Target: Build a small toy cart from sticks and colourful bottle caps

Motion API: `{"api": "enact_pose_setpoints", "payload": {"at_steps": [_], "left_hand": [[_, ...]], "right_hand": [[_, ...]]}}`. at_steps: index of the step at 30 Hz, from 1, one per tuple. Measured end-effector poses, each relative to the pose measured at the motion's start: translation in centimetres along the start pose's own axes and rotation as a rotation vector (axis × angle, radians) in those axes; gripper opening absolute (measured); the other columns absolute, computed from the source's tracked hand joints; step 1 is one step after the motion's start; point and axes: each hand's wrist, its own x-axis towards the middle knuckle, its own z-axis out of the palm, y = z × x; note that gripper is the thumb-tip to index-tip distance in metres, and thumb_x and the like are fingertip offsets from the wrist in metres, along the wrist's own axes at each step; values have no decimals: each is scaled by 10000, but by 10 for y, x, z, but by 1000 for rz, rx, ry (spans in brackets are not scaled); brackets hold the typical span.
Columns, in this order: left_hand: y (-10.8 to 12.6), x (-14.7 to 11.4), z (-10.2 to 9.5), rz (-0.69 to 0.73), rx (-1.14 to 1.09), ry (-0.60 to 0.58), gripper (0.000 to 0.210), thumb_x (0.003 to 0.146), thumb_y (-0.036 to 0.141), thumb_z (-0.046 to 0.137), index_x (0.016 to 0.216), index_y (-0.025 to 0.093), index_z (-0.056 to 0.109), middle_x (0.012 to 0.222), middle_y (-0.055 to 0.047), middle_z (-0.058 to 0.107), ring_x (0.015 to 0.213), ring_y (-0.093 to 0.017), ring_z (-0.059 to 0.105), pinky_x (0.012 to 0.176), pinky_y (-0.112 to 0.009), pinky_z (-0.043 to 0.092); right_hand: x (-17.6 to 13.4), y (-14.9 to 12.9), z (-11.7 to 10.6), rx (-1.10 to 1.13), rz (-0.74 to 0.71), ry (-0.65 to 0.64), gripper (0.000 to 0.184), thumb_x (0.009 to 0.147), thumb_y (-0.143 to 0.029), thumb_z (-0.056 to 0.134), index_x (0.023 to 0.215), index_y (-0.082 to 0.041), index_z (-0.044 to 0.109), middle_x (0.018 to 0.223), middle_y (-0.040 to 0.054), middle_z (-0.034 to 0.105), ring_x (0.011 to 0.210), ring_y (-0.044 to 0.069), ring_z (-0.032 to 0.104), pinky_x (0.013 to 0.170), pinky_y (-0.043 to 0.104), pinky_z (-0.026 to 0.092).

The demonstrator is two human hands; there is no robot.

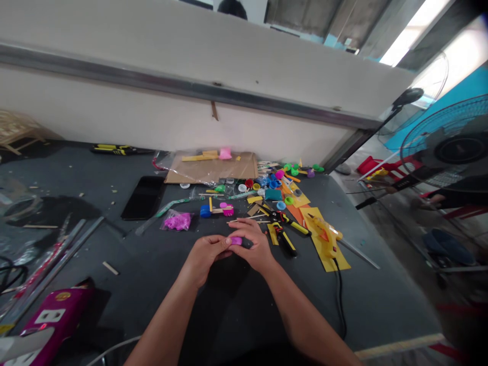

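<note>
Centrally, just below the middle of the frame, both hands meet over the dark grey tabletop (133,264). The left forearm slants up from the lower edge, left of centre, and the left hand (206,256) turns inward, its thumb and forefinger pinched at the left end of a small purple, clay-like piece (236,241). The right forearm rises from the lower right, and the right hand (256,246) arches from the other side, fingers bent over the far side of the piece and thumb beneath, gripping it too. The purple piece thus sits between the two sets of fingertips, partly hidden by them; the left hand's remaining fingers are curled in, and their exact pose I cannot tell.

Just above the hands lies a small blue-and-pink assembly with pale wooden sticks (217,209); left of it is a clear plastic bag of magenta clay-like material (177,221). Right of the right hand are black-and-yellow pliers (285,240), then a yellow glue gun (328,238) on yellow sheet material (332,264). A black smartphone (143,198) lies left of centre.
</note>
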Motion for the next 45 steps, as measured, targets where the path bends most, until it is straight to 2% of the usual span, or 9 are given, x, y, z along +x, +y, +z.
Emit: {"api": "enact_pose_setpoints", "payload": {"at_steps": [8,14,19,22,26,30,38,42,45], "left_hand": [[1,-1,3,-49,-78,-23,324,698,432,673,801,126,697,756,-82,700,703,-164,636,743,-316,509],[3,-2,7,8,23,36,208,620,328,751,696,138,713,680,-31,682,655,-114,600,710,-226,486],[3,-1,2,1,16,9,256,665,378,712,786,152,722,789,-54,701,749,-146,613,773,-278,493],[2,1,0,-8,3,-12,261,696,400,683,747,145,713,747,-50,689,721,-141,604,772,-297,499],[1,0,-1,4,-7,-2,246,690,382,694,698,137,702,705,-40,672,704,-131,593,768,-286,497],[-1,0,2,-6,-23,-14,256,690,387,691,766,143,709,754,-48,678,730,-139,597,745,-277,491],[-5,2,2,3,17,0,214,634,321,738,719,128,706,667,-27,658,649,-104,571,691,-220,455],[-1,0,-1,-32,-13,-28,254,665,372,711,782,146,711,744,-43,684,716,-129,597,750,-262,470],[2,0,-3,-29,-30,0,249,665,381,710,749,147,709,741,-40,686,700,-125,598,741,-261,480]], "right_hand": [[-1,3,5,-35,0,50,212,714,-300,706,923,-282,677,1094,28,651,1142,231,486,965,427,382],[-2,6,7,-89,-36,53,299,724,-291,697,1019,-293,656,1100,23,651,1131,231,496,978,428,378],[-3,6,7,-102,-36,75,225,743,-284,687,967,-287,676,1068,18,664,1132,220,495,986,421,373],[-2,7,7,-102,-43,57,247,726,-313,705,971,-296,677,1069,17,665,1128,226,497,978,424,379],[-2,9,7,-109,-56,45,284,716,-321,715,996,-298,672,1078,15,663,1128,229,495,978,424,380],[-2,8,7,-127,-65,53,242,732,-292,700,973,-297,682,1074,9,665,1123,226,498,980,427,376],[-2,5,10,-166,-111,29,243,746,-221,661,980,-284,683,1075,3,666,1121,212,498,995,417,356],[-2,7,9,-175,-98,43,226,741,-285,686,967,-289,687,1069,13,668,1120,222,500,990,430,356],[-1,7,8,-167,-100,47,268,716,-327,712,979,-281,683,1072,23,667,1120,226,499,988,429,360]]}}
